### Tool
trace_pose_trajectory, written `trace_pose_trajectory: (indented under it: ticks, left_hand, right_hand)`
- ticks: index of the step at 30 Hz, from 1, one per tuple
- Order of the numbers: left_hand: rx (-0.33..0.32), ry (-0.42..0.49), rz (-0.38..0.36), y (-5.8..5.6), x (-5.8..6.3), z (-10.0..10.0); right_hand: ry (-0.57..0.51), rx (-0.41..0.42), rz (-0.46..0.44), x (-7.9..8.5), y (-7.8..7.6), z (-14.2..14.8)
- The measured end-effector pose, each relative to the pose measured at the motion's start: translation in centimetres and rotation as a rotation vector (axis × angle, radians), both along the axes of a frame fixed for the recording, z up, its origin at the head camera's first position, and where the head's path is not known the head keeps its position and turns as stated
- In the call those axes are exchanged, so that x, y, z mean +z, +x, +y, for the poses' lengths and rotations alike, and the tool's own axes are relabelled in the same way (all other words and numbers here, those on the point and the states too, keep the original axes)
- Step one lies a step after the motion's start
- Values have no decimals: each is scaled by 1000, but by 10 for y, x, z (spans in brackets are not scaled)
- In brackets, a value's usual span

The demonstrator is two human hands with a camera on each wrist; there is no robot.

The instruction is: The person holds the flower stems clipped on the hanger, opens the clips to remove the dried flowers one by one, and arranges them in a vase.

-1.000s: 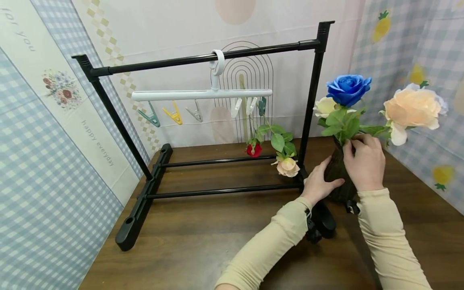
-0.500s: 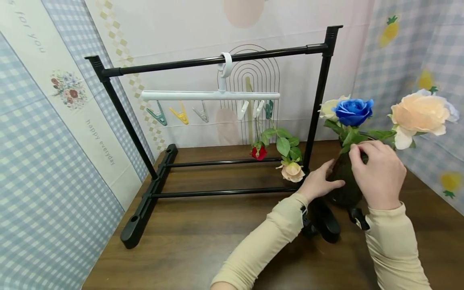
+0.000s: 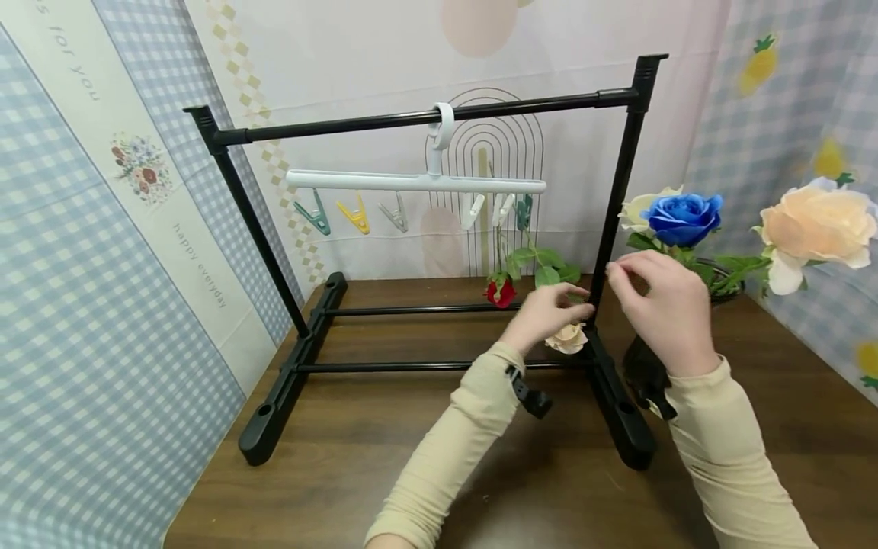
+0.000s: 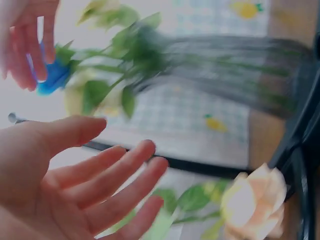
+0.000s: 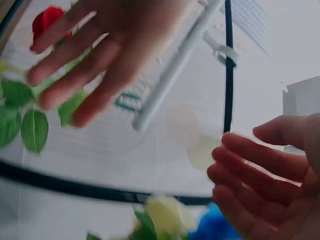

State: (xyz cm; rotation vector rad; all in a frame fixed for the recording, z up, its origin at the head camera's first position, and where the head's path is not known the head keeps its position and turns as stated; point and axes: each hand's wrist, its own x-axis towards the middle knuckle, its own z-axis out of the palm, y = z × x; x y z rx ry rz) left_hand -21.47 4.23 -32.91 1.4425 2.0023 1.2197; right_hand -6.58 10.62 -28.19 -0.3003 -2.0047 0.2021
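Note:
My left hand [image 3: 549, 313] is empty, its fingers spread and slightly bent, in front of the hanging peach rose [image 3: 567, 340]. My right hand [image 3: 661, 309] is also empty, its fingers loosely bent, between the rack's right post and the vase [image 4: 215, 70]. A blue rose [image 3: 684, 219], a cream rose [image 3: 638, 210] and a large peach rose [image 3: 816, 229] stand in that see-through dark vase, which my right hand partly hides in the head view. Upside down beside the hanging peach rose is a red rose [image 3: 501, 292]. Clips on the white hanger [image 3: 411, 181] hold both stems.
The hanger hooks over the top bar [image 3: 343, 126] of a black rack on a wooden table [image 3: 384, 457]. Green [image 3: 314, 215], yellow [image 3: 354, 215] and grey [image 3: 393, 213] clips dangle at its left. A white clip [image 3: 472, 212] hangs farther right.
Both hands have come away from the vase. The left has moved left to the hanging roses, and the right has moved left toward the rack's post. The head view has shifted slightly.

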Motion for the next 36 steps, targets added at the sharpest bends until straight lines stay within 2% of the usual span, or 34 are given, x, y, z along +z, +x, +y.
trace_pose_trajectory:
  ticks: [2,5,8,10,12,14,16,19,22,25,30,36]
  left_hand:
    - [70,109,-89,-12,3,-8]
    - [213,303,-185,-30,7,-16]
    - [393,445,-175,-49,8,-18]
    - [484,468,-148,-59,8,-18]
    - [538,447,-135,-67,7,-16]
    - [552,379,-147,-73,6,-13]
    - [530,298,-176,-77,4,-11]
    - [490,205,-223,-80,2,-7]
    - [483,171,-220,-82,1,-5]
    - [509,160,-177,-82,1,-3]
    - [549,160,-106,-81,0,0]
    - [547,201,-53,-77,-1,-1]
  right_hand:
    - [-22,65,-30,4,-14,2]
    - [-104,142,-94,12,-40,7]
    - [-235,195,-210,20,-69,13]
    - [-334,222,-304,24,-88,17]
    - [-421,237,-401,28,-105,21]
    - [-489,246,-480,31,-122,23]
    - [-544,240,-540,35,-136,24]
    - [-580,210,-573,38,-153,22]
    - [-569,161,-537,38,-168,18]
    - [-570,124,-469,37,-178,14]
    - [-630,67,-395,38,-186,9]
    - [-625,-78,-355,36,-191,12]
